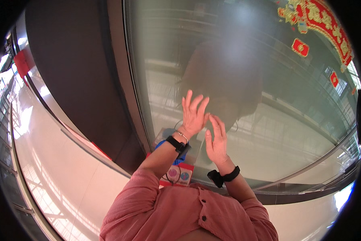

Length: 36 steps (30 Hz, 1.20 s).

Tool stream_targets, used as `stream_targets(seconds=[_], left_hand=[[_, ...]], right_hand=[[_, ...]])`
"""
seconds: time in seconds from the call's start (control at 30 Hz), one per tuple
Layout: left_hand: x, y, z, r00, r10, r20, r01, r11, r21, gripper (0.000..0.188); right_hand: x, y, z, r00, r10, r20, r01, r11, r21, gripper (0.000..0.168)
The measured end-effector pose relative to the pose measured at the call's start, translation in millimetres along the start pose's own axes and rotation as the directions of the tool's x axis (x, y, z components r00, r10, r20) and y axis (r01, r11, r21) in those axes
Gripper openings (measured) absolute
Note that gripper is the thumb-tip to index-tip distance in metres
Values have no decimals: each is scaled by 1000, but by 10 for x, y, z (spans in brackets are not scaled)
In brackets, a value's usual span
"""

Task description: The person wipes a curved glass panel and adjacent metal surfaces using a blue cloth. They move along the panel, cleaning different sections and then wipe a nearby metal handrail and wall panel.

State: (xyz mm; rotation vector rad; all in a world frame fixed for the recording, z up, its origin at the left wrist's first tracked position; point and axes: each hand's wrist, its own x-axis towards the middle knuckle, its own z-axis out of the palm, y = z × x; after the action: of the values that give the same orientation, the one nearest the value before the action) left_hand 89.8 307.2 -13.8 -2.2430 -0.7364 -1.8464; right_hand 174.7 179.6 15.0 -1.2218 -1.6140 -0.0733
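My left hand [194, 116] is raised in front of a large glass pane [174, 36], its fingers spread and nothing in it. Beside it, a little lower, my right hand [217, 138] is also bare, its thumb held away from the fingers. The tips of the right hand's fingers come close to the left thumb; I cannot tell if they touch. Whether either hand meets the glass is unclear too. Each wrist wears a black strap with a device [179, 145], and a bracelet [182, 136] circles the left one.
Below my left forearm are a blue object [180, 159] and a red-and-white box [183, 176], partly hidden. A dark frame panel [75, 69] borders the glass at left. Red and gold decorations [300, 47] are on the pane at upper right. Glossy floor [48, 156] and a railing [13, 150] lie left.
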Motion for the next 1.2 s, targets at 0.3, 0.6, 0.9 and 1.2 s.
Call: stream_targets(seconds=[0.3,0.6,0.9,1.2], left_hand=[[-446,-620,-757,996,-82,-30,86,985,152,41],[-2196,-644,-1226,654,-704,277,625,709,328,18],[-3165,-116,-2013,130,-710,692,756,523,394,17],[-3110,-256,-2382,78,-689,720,773,498,392,22]], right_hand=[[-1012,1094,-264,901,352,254,-352,935,-47,21],[-2330,1615,863,500,563,658,-605,771,-199,32],[-2901,1632,2354,487,753,442,-508,656,-558,59],[-2867,1452,2473,472,702,534,-629,692,-354,45]])
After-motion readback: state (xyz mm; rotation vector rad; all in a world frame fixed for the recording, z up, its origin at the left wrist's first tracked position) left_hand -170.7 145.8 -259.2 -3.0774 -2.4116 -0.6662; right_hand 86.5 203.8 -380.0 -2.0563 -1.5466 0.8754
